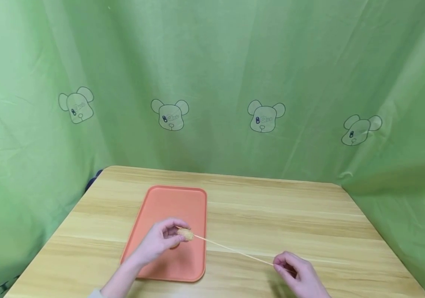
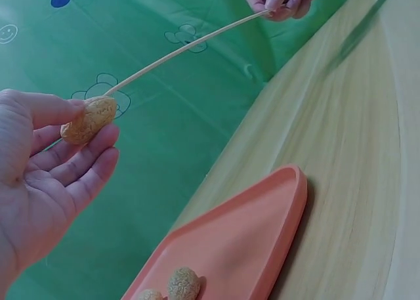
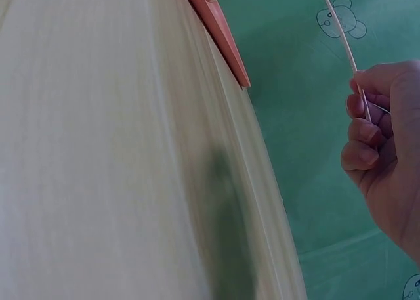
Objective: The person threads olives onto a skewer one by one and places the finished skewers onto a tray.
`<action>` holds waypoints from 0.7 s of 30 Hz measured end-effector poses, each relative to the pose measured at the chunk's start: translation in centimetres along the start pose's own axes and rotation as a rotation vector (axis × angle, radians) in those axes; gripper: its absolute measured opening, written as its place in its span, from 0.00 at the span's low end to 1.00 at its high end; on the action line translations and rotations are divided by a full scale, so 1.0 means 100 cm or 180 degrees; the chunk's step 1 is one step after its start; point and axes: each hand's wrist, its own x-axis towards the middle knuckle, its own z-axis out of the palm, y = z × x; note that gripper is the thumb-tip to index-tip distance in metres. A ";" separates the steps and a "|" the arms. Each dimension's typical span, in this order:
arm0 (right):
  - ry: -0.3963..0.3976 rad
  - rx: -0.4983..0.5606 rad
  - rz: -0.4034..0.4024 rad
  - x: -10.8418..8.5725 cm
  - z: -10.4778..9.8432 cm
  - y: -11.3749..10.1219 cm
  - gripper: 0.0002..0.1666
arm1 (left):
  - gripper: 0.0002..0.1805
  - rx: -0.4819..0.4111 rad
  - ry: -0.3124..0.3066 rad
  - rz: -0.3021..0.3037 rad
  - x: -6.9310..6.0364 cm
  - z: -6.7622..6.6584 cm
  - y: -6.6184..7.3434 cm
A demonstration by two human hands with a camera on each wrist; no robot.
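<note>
A tan, rough-skinned oval piece (image 1: 186, 234) is pinched between the thumb and fingers of my left hand (image 1: 158, 240), above the tray. From it a long thin stick (image 1: 234, 251) runs to my right hand (image 1: 301, 273), which grips its other end over the table. In the left wrist view the stick (image 2: 187, 47) bows slightly and meets the piece (image 2: 90, 119) at its upper end; whether it pierces the piece is hidden. The right wrist view shows the right hand (image 3: 387, 142) with its fingers curled round the stick (image 3: 341, 34).
A pink-orange tray (image 1: 171, 198) lies on the left half of the wooden table (image 1: 272, 207). On it, in the left wrist view, rest similar tan pieces (image 2: 184, 284). Green curtains (image 1: 216, 62) with bear-head drawings hang behind and beside the table.
</note>
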 end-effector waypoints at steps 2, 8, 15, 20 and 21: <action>0.0001 0.0013 0.0003 -0.001 0.000 0.001 0.20 | 0.16 0.0011 -0.0003 0.0006 0.000 0.000 -0.001; 0.0036 -0.0026 0.0017 -0.002 -0.001 0.001 0.20 | 0.14 0.0056 0.0003 0.0115 0.000 0.001 -0.003; 0.0043 -0.0065 -0.0034 -0.001 0.000 0.001 0.21 | 0.14 0.0167 0.0047 0.0207 0.002 0.001 -0.004; 0.0037 -0.0078 -0.0139 -0.001 0.002 0.003 0.22 | 0.19 0.0177 0.0028 0.0239 0.004 0.003 -0.005; 0.0041 -0.0082 -0.0151 -0.001 0.002 0.004 0.21 | 0.20 0.0155 0.0021 0.0235 0.004 0.003 -0.006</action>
